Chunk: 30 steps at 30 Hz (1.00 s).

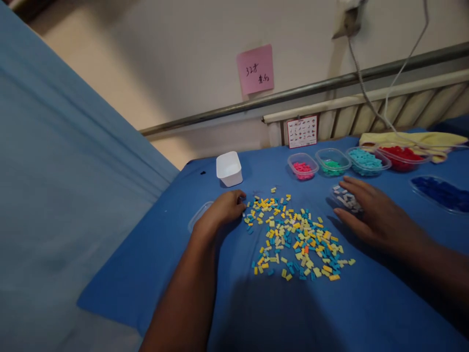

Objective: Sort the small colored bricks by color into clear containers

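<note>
A loose pile of small building bricks (293,234), yellow, pale yellow and blue with an orange one, lies spread on the blue cloth (234,298). My left hand (227,208) rests at the pile's left edge with its fingers curled in; anything inside them is too small to make out. Partly behind that wrist is a clear plastic lid or tub (200,216). To the right of the pile, my right hand (373,212) has thumb and fingers apart. It is over or beside a clear tub of white bricks (346,199), which it partly covers.
A white tub (229,168) stands at the back left. Along the back are clear tubs of pink (302,168), green (332,166), light blue (366,161) and red bricks (402,155). Dark blue bricks (441,191) and a yellow cloth (417,140) lie right. A blue curtain (66,161) hangs left.
</note>
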Tool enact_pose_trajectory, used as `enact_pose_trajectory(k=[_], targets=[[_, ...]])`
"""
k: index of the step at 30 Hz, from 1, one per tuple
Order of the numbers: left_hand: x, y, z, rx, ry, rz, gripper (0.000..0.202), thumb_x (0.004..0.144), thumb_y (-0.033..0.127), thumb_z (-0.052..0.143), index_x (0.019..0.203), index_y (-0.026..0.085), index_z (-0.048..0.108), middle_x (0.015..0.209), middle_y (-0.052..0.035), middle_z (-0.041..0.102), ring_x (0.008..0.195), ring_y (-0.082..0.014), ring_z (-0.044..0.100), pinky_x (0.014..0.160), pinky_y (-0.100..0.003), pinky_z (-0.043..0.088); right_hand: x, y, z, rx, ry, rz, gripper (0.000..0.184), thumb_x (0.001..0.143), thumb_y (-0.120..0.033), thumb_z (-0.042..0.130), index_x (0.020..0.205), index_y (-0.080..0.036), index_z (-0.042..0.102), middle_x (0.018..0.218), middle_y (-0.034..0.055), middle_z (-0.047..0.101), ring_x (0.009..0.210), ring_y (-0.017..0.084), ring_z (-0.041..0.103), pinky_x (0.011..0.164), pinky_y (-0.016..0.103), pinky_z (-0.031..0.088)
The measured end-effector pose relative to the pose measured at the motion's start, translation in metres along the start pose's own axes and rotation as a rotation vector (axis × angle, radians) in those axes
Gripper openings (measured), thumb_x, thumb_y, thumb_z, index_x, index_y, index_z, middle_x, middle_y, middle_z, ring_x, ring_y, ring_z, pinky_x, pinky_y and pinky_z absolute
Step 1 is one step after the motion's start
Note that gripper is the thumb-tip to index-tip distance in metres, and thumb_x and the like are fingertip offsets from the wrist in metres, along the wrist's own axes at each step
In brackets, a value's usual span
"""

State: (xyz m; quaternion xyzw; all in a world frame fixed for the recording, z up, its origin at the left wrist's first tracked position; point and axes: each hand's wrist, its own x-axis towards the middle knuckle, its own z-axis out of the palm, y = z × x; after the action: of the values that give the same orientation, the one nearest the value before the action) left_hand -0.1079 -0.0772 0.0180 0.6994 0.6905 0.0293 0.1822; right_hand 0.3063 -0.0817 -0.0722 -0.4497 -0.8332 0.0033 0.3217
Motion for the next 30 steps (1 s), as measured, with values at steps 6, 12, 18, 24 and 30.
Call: enact_pose_trajectory(k=[6,12,18,24,30], targets=[[-0.013,-0.001,-0.003,-0.031,-0.139,0.028,0.026,0.088,0.014,0.068,0.108,0.022,0.083,0.103,-0.0022,0.083,0.088,-0.0191,0.073,0.076,-0.028,0.048,-0.004,-0.012,-0.003,0.103,-0.028,-0.076,0.052,0.110,-0.044,0.056,0.159,-0.029,0.057,0.149,0.0179,0.071,0.137,0.043,0.070,0.113,0.064,0.061],[-0.016,0.018,0.002,0.034,-0.157,0.071,0.023,0.086,0.010,0.065,0.098,0.020,0.083,0.093,-0.0022,0.082,0.079,-0.0177,0.070,0.066,-0.030,0.042,-0.007,-0.010,0.002,0.119,-0.098,-0.123,0.046,0.110,-0.045,0.056,0.148,-0.021,0.068,0.146,0.0179,0.075,0.133,0.040,0.072,0.109,0.063,0.063],[-0.017,0.025,0.004,0.092,-0.158,0.083,0.018,0.084,0.011,0.063,0.078,0.018,0.078,0.076,-0.0017,0.075,0.063,-0.0154,0.059,0.059,-0.033,0.033,-0.008,-0.014,0.000,0.133,-0.147,-0.176,0.039,0.111,-0.042,0.057,0.140,-0.023,0.073,0.141,0.0147,0.078,0.128,0.036,0.076,0.109,0.058,0.064],[-0.020,0.027,0.004,0.096,-0.144,0.064,0.018,0.088,0.014,0.063,0.087,0.017,0.080,0.082,-0.0044,0.077,0.067,-0.0157,0.060,0.064,-0.030,0.037,-0.008,-0.028,-0.002,0.220,-0.154,-0.227,0.035,0.111,-0.038,0.057,0.137,-0.027,0.077,0.131,0.0113,0.083,0.116,0.034,0.080,0.102,0.055,0.068],[-0.017,0.030,0.012,0.047,-0.125,0.153,0.020,0.088,0.013,0.061,0.085,0.017,0.080,0.083,-0.0053,0.078,0.068,-0.0168,0.062,0.064,-0.030,0.038,-0.007,-0.029,-0.001,0.213,-0.152,-0.262,0.033,0.112,-0.036,0.057,0.134,-0.025,0.078,0.129,0.0115,0.083,0.115,0.032,0.080,0.101,0.052,0.068]])
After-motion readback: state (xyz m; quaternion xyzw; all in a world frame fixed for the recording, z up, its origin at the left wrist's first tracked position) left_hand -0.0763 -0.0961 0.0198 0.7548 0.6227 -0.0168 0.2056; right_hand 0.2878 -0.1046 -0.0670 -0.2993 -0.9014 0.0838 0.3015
